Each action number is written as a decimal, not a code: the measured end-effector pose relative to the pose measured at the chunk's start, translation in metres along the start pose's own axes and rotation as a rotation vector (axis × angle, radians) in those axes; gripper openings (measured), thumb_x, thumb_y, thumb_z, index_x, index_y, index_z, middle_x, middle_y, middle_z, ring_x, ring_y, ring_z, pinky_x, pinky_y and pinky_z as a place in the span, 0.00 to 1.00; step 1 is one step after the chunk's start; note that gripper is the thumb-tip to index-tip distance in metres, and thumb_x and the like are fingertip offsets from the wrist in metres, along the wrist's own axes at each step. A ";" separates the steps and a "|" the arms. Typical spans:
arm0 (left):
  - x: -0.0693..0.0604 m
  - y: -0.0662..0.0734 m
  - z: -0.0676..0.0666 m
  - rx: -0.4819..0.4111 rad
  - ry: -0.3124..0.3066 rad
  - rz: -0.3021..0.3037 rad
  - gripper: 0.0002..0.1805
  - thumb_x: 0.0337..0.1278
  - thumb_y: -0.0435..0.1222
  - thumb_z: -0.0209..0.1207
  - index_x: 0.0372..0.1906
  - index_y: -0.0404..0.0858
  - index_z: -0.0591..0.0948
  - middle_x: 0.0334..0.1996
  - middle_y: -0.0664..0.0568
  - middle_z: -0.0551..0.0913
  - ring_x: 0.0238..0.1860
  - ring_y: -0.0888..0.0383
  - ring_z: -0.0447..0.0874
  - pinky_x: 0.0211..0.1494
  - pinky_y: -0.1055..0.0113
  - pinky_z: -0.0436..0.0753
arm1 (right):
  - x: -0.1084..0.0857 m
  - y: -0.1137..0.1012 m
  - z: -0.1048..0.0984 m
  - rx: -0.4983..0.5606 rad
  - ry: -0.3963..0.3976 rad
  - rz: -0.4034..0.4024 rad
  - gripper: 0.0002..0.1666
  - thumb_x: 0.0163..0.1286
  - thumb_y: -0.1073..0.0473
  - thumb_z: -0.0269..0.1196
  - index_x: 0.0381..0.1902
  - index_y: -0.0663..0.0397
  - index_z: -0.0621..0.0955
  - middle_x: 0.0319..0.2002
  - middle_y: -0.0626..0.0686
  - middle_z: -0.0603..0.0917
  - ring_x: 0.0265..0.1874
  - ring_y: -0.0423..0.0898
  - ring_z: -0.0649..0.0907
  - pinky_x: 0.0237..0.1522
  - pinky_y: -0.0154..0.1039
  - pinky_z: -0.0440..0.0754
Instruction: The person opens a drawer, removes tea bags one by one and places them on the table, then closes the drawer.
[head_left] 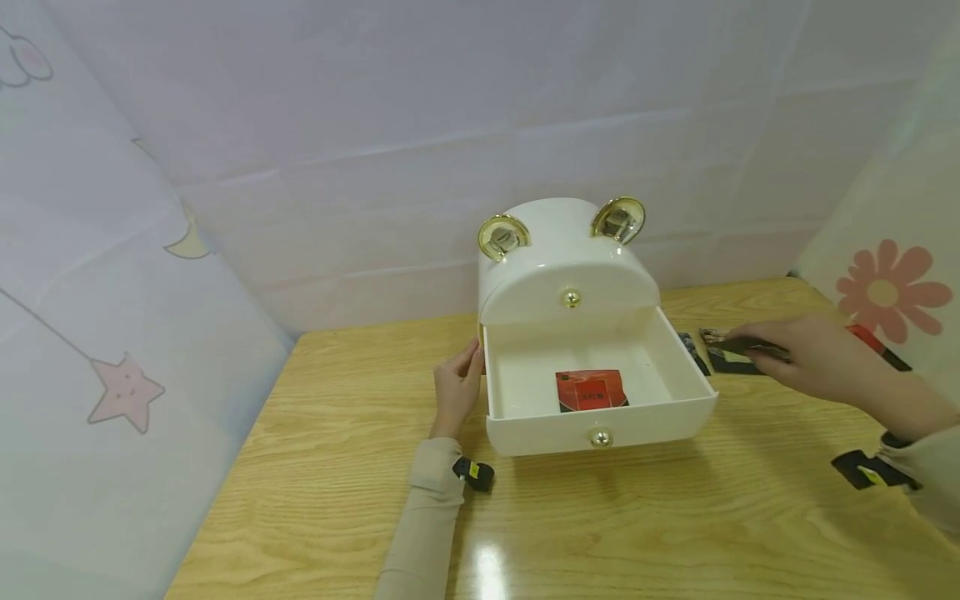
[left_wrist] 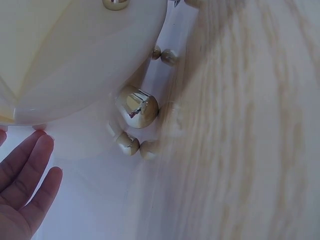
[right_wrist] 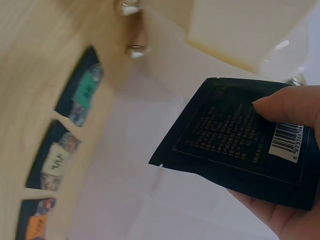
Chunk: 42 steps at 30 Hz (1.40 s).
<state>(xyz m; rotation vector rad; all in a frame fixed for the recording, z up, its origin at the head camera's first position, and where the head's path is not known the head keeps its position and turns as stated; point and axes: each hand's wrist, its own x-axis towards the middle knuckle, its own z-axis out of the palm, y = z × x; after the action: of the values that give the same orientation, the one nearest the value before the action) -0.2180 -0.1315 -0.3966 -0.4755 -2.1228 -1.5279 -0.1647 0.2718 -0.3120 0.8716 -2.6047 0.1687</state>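
A white bear-eared box (head_left: 555, 242) has its lower drawer (head_left: 600, 429) pulled out, with a red sachet (head_left: 590, 390) lying inside. My left hand (head_left: 457, 387) touches the box's left side; in the left wrist view its fingers (left_wrist: 37, 155) look fairly straight against the white wall. To the right of the drawer, my right hand (head_left: 806, 354) pinches a black sachet (right_wrist: 225, 135) between thumb and fingers. Its printed side, with small text and a barcode, faces the right wrist camera.
Dark sachets with a green label (right_wrist: 85, 92), a cream label (right_wrist: 55, 160) and an orange label (right_wrist: 36, 222) lie in a row on the wooden table (head_left: 337, 467). A red-and-black item (head_left: 873, 340) shows beyond the right forearm. Fabric backdrop (head_left: 375, 208) stands behind.
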 end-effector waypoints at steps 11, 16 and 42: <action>0.000 0.000 0.000 0.007 -0.001 0.006 0.15 0.63 0.28 0.50 0.49 0.20 0.74 0.41 0.32 0.79 0.25 0.42 0.82 0.32 0.61 0.83 | -0.009 0.000 0.056 0.105 -0.268 0.068 0.14 0.57 0.71 0.60 0.42 0.60 0.83 0.37 0.59 0.83 0.31 0.54 0.82 0.26 0.46 0.80; 0.000 0.001 0.000 0.006 -0.004 0.005 0.15 0.63 0.28 0.49 0.50 0.20 0.74 0.40 0.31 0.80 0.26 0.42 0.82 0.33 0.54 0.82 | -0.014 0.000 0.070 0.071 -0.241 0.057 0.12 0.56 0.69 0.63 0.39 0.58 0.84 0.37 0.59 0.84 0.36 0.59 0.81 0.33 0.54 0.80; -0.001 0.002 0.000 0.015 0.000 0.003 0.16 0.63 0.29 0.50 0.50 0.21 0.74 0.33 0.34 0.82 0.26 0.43 0.82 0.28 0.73 0.78 | -0.026 -0.004 0.089 0.071 -0.237 0.026 0.13 0.50 0.69 0.67 0.37 0.59 0.83 0.33 0.57 0.83 0.33 0.55 0.82 0.34 0.52 0.80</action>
<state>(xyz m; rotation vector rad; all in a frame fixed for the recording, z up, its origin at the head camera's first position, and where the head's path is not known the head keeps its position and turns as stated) -0.2161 -0.1313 -0.3953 -0.4735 -2.1314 -1.5093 -0.1715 0.2623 -0.4045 0.9331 -2.8457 0.1759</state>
